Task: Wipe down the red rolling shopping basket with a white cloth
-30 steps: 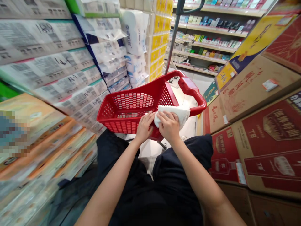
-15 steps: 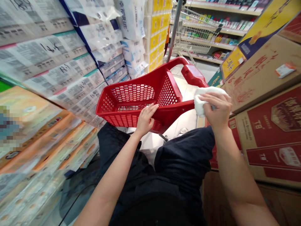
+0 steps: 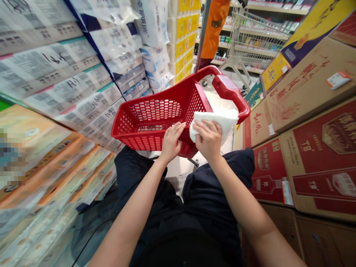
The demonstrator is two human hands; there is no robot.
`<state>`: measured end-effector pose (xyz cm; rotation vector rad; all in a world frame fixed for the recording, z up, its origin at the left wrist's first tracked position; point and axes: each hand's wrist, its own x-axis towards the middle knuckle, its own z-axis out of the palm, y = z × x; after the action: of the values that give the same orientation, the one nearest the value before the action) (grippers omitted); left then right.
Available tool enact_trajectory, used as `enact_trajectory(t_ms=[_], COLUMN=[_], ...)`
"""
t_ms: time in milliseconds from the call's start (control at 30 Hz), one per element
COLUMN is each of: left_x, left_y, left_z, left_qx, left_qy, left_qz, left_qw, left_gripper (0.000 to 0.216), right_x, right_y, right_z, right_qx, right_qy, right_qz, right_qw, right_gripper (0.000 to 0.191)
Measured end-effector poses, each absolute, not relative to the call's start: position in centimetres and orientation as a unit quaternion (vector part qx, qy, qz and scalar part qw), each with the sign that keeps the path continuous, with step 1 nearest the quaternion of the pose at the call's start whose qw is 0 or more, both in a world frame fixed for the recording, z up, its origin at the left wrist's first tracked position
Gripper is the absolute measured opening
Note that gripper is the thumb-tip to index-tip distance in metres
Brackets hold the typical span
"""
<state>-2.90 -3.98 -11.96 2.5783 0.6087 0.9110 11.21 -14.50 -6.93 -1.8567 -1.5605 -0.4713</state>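
Observation:
A red plastic shopping cart [image 3: 155,104] with perforated basket walls stands before my knees, its handle curving to the right. My left hand [image 3: 171,142] grips the cart's near rim, fingers over the edge and thumb on the outer side. In my right hand [image 3: 208,140] is a white cloth [image 3: 226,124], pressed against the near side arm of the cart between basket and handle. The cloth covers that part of the arm. Apart from its perforated walls and floor, the basket shows nothing inside.
Stacked paper packs [image 3: 75,81] rise on the left, with orange cartons [image 3: 52,155] nearer me. Red and brown cartons [image 3: 314,155] line the right side. Behind the cart are a metal pole [image 3: 202,37], a person's orange garment [image 3: 218,26] and a wire trolley [image 3: 256,40].
My right hand has slid the cloth left along the side arm, from near the handle toward the basket. My left hand stays on the rim. Orange clothing has appeared behind, and the wire trolley has shifted right.

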Motion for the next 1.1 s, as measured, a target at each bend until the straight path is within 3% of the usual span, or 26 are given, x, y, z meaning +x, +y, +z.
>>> enact_trajectory(t_ms=[233, 667, 833, 1100], left_x=[-3.3, -3.0, -2.8, -2.8], left_y=[-3.5, -3.7, -3.9, -3.8], left_z=[-12.0, -11.6, -11.7, -12.2], left_qx=[0.907, 0.910, 0.907, 0.907], left_qy=[0.205, 0.209, 0.210, 0.220], left_qz=[0.322, 0.313, 0.322, 0.316], left_qw=[0.177, 0.171, 0.171, 0.169], left_gripper=[0.074, 0.076, 0.075, 0.073], right_x=[10.6, 23.0, 20.0, 10.8], right_y=[-14.2, -19.5, -18.2, -13.6], right_z=[-7.4, -2.8, -3.7, -7.3], right_qx=[-0.681, -0.708, -0.721, -0.716], right_qy=[-0.652, -0.538, -0.509, -0.601], right_qz=[-0.148, -0.273, -0.278, -0.159], right_qw=[0.301, 0.368, 0.379, 0.318], right_gripper=[0.036, 0.030, 0.031, 0.035])
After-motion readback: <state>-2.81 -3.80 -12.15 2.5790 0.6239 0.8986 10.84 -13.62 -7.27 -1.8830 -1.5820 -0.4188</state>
